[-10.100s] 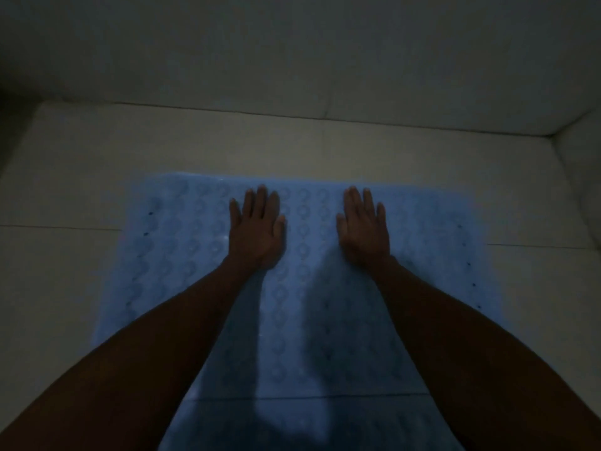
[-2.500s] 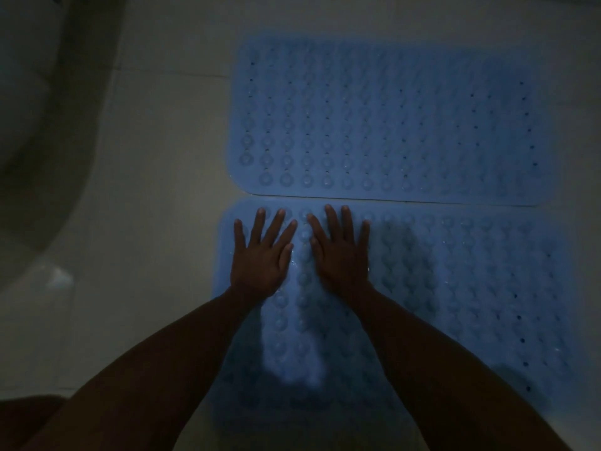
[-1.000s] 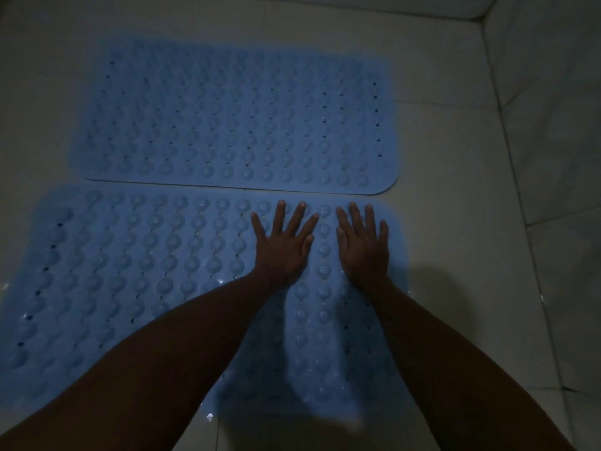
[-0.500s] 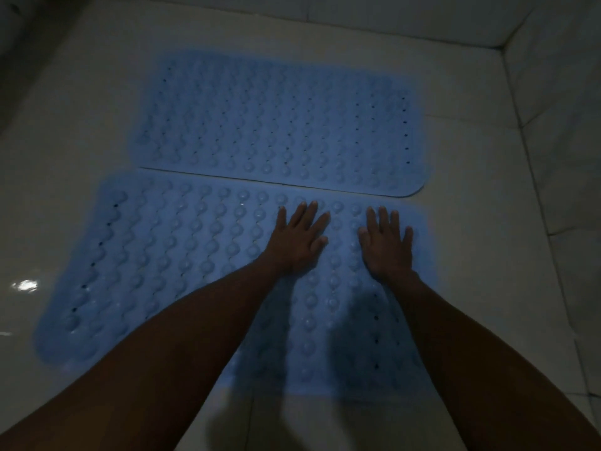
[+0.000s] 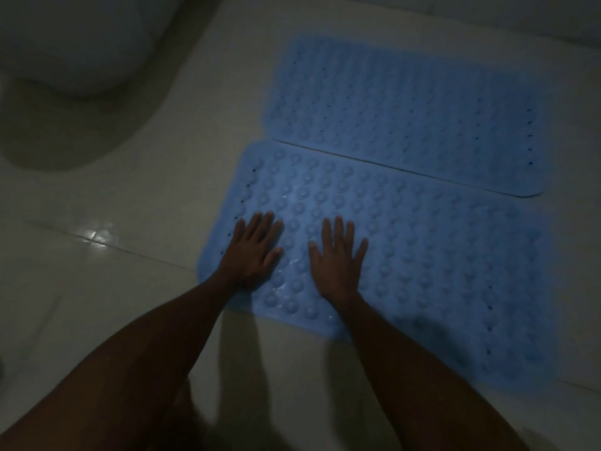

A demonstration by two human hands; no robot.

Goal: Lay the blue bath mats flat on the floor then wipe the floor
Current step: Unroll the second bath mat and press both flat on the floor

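Two blue bath mats with raised bumps lie side by side on the pale tiled floor. The far mat (image 5: 416, 115) lies flat toward the upper right. The near mat (image 5: 439, 255) lies flat just in front of it, their long edges touching. My left hand (image 5: 252, 252) rests palm down near the near mat's left end, fingers spread. My right hand (image 5: 340, 258) presses flat on the same mat a little to the right. Neither hand holds anything.
A white toilet base (image 5: 74, 43) stands at the upper left, with a dark shadow on the floor around it. A wet glint shows on the floor tile (image 5: 94, 236) left of the mats. The wall (image 5: 487, 14) runs behind the far mat.
Both hands have shifted from the near mat's right end to its left end. The view has swung left, bringing the toilet base into sight.
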